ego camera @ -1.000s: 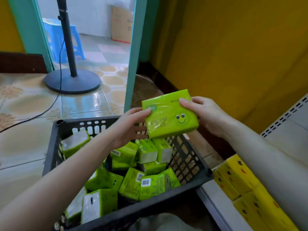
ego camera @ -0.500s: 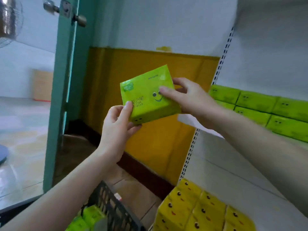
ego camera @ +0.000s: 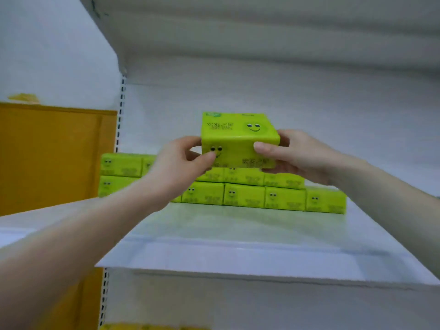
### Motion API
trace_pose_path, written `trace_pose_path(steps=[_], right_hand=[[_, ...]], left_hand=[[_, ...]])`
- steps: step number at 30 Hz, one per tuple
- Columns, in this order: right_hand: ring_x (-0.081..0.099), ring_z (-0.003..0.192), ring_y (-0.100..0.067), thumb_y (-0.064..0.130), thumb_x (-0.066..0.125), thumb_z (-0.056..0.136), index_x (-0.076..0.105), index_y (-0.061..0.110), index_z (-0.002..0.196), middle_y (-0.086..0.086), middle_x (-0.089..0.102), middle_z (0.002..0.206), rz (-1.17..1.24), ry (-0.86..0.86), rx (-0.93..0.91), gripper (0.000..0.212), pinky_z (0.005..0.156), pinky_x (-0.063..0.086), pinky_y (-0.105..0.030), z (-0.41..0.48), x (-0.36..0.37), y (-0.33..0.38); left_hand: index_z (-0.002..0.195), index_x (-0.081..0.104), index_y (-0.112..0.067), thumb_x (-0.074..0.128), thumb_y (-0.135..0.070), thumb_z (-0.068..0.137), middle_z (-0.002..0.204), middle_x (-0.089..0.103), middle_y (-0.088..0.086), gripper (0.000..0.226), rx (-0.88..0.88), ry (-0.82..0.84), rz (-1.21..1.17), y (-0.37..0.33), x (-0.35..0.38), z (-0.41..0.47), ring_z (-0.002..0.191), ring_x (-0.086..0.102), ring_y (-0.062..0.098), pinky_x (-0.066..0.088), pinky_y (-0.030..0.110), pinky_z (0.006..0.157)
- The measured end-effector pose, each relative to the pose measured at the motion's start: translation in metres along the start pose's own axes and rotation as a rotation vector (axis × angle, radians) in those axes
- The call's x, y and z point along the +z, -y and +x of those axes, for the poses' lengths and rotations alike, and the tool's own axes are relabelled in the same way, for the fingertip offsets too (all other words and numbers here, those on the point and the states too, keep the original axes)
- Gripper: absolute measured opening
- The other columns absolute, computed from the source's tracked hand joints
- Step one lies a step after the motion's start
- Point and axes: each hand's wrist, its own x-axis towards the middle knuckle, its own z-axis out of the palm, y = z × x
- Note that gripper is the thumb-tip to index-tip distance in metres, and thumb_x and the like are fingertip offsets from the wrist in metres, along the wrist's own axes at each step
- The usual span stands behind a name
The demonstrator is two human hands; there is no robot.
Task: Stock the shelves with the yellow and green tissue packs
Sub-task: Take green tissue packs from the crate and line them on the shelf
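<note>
Pack (ego camera: 239,136): green, with smiley faces on top and front, held by both ends just above the stack.
Left hand (ego camera: 181,163): thumb on the front face, fingers round the left end.
Right hand (ego camera: 297,156): thumb on the front, fingers under the right end.
Stack (ego camera: 262,198): green packs, two rows, at the far side of the shelf (ego camera: 238,246).
Wall (ego camera: 47,158): yellow, left of the slotted upright (ego camera: 121,110).

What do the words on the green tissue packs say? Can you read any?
The held green pack: large print beside the smiley face, too blurred to read.
The stacked green packs: small print on each front, too small to read.
No text here can be quoted.
</note>
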Motion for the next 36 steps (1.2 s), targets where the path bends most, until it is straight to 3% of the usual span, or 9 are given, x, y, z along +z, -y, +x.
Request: trace_pose_path(steps=[4, 7, 13, 16, 20, 24, 29, 33, 36], right_hand=[[0.064, 0.083, -0.017, 0.038, 0.063, 0.068, 0.063, 0.016, 0.097, -0.006, 0.067, 0.099, -0.095, -0.191, 0.070, 0.036, 0.077, 0.056, -0.029, -0.016, -0.080, -0.031], [0.060, 0.083, -0.019, 0.036, 0.062, 0.081, 0.065, 0.014, 0.096, -0.006, 0.066, 0.095, -0.161, -0.344, 0.130, 0.027, 0.081, 0.053, -0.032, -0.023, -0.126, -0.059], [0.061, 0.093, -0.028, 0.028, 0.055, 0.092, 0.059, 0.003, 0.095, -0.014, 0.064, 0.100, -0.255, -0.323, 0.375, 0.025, 0.092, 0.050, -0.037, -0.017, -0.188, -0.102], [0.061, 0.089, -0.027, 0.019, 0.053, 0.094, 0.056, 0.001, 0.093, -0.014, 0.062, 0.097, -0.263, -0.287, 0.477, 0.019, 0.085, 0.052, -0.032, -0.004, -0.207, -0.116], [0.061, 0.080, -0.021, 0.016, 0.052, 0.095, 0.051, -0.001, 0.105, -0.014, 0.059, 0.098, -0.259, -0.283, 0.552, 0.019, 0.075, 0.051, -0.026, 0.010, -0.222, -0.131], [0.061, 0.091, -0.025, 0.013, 0.051, 0.095, 0.053, -0.002, 0.112, -0.014, 0.062, 0.103, -0.193, -0.340, 0.460, 0.023, 0.086, 0.048, -0.032, 0.004, -0.237, -0.138], [0.058, 0.094, -0.025, 0.014, 0.049, 0.096, 0.053, 0.000, 0.120, -0.011, 0.061, 0.105, -0.170, -0.421, 0.383, 0.028, 0.088, 0.046, -0.033, -0.001, -0.237, -0.150], [0.052, 0.089, -0.023, 0.024, 0.050, 0.096, 0.054, 0.006, 0.120, -0.010, 0.055, 0.105, -0.402, -0.420, 0.460, 0.030, 0.079, 0.047, -0.033, 0.008, -0.214, -0.174], [0.052, 0.084, -0.026, 0.023, 0.052, 0.095, 0.053, 0.001, 0.118, -0.013, 0.054, 0.101, -0.487, -0.441, 0.420, 0.032, 0.066, 0.047, -0.032, 0.015, -0.201, -0.188]], left_hand=[[0.104, 0.062, -0.019, 0.055, -0.012, 0.093, 0.099, 0.068, 0.023, 0.015, 0.016, 0.129, 0.022, -0.006, 0.083, 0.050, 0.090, 0.068, 0.026, 0.050, 0.051, 0.092], [0.122, 0.056, -0.005, 0.059, -0.017, 0.091, 0.098, 0.068, 0.016, 0.034, -0.014, 0.200, 0.019, -0.005, 0.140, 0.077, 0.086, 0.070, 0.024, 0.053, 0.051, 0.087], [0.090, 0.061, -0.006, 0.062, -0.016, 0.089, 0.090, 0.065, 0.016, 0.010, -0.022, 0.231, 0.081, -0.002, 0.218, 0.109, 0.079, 0.070, 0.029, 0.057, 0.041, 0.080], [0.081, 0.057, -0.007, 0.059, -0.016, 0.091, 0.086, 0.066, 0.017, 0.014, -0.021, 0.234, 0.173, 0.007, 0.245, 0.118, 0.084, 0.069, 0.032, 0.056, 0.042, 0.081], [0.089, 0.057, -0.006, 0.057, -0.016, 0.092, 0.084, 0.062, 0.011, 0.011, -0.019, 0.244, 0.168, 0.013, 0.270, 0.126, 0.085, 0.069, 0.031, 0.055, 0.040, 0.083], [0.099, 0.060, 0.000, 0.056, -0.018, 0.092, 0.102, 0.066, 0.017, 0.019, 0.076, 0.189, 0.220, 0.011, 0.281, 0.131, 0.094, 0.066, 0.031, 0.051, 0.037, 0.085], [0.090, 0.061, -0.004, 0.057, -0.012, 0.091, 0.095, 0.069, 0.021, 0.009, 0.070, 0.209, 0.221, 0.014, 0.288, 0.136, 0.090, 0.067, 0.032, 0.053, 0.039, 0.085], [0.083, 0.059, -0.002, 0.054, -0.003, 0.090, 0.087, 0.063, 0.022, 0.008, -0.089, 0.308, 0.316, 0.035, 0.289, 0.136, 0.085, 0.066, 0.034, 0.054, 0.047, 0.085], [0.069, 0.050, -0.008, 0.051, -0.002, 0.090, 0.084, 0.062, 0.021, 0.022, -0.182, 0.295, 0.317, 0.047, 0.285, 0.137, 0.084, 0.066, 0.034, 0.055, 0.048, 0.083]])
